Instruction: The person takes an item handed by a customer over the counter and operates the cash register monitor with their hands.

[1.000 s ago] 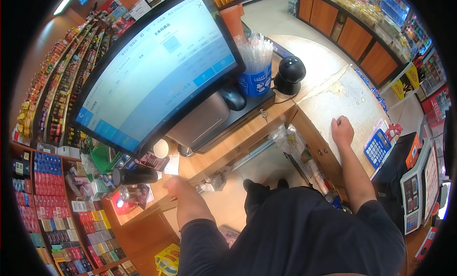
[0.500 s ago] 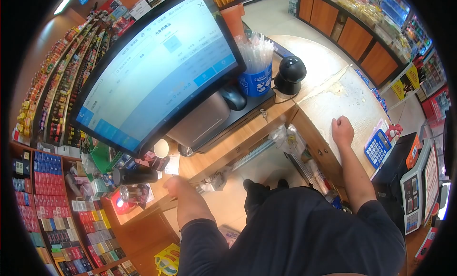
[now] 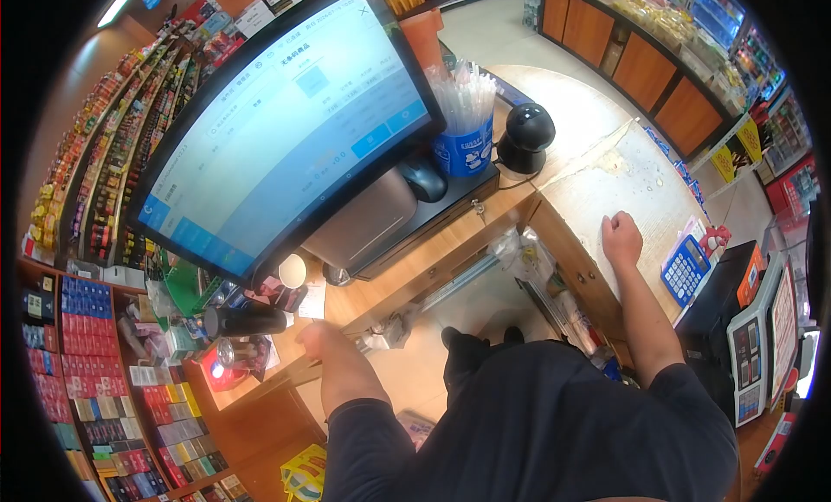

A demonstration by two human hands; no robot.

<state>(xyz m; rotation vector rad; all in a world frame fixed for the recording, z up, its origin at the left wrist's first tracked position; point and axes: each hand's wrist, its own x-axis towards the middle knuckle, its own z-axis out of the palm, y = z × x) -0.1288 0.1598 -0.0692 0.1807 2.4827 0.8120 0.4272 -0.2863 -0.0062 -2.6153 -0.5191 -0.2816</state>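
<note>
My right hand (image 3: 621,240) rests as a fist on the worn pale counter (image 3: 597,186), and nothing shows in it. A blue calculator (image 3: 686,270) lies to its right, apart from it. My left hand (image 3: 313,339) is at the edge of the wooden desk (image 3: 381,296), just below a small white paper (image 3: 312,301). Its fingers are mostly hidden from above. Close by on the left are a black cylinder-shaped container (image 3: 247,321), a glass jar (image 3: 232,354) and a white cup (image 3: 293,271).
A large lit monitor (image 3: 290,130) stands over the desk, with a mouse (image 3: 424,182) behind it. Straws fill a blue holder (image 3: 467,150) beside a black round-headed device (image 3: 526,138). A weighing scale (image 3: 751,359) sits at the right. Stocked shelves (image 3: 91,346) line the left.
</note>
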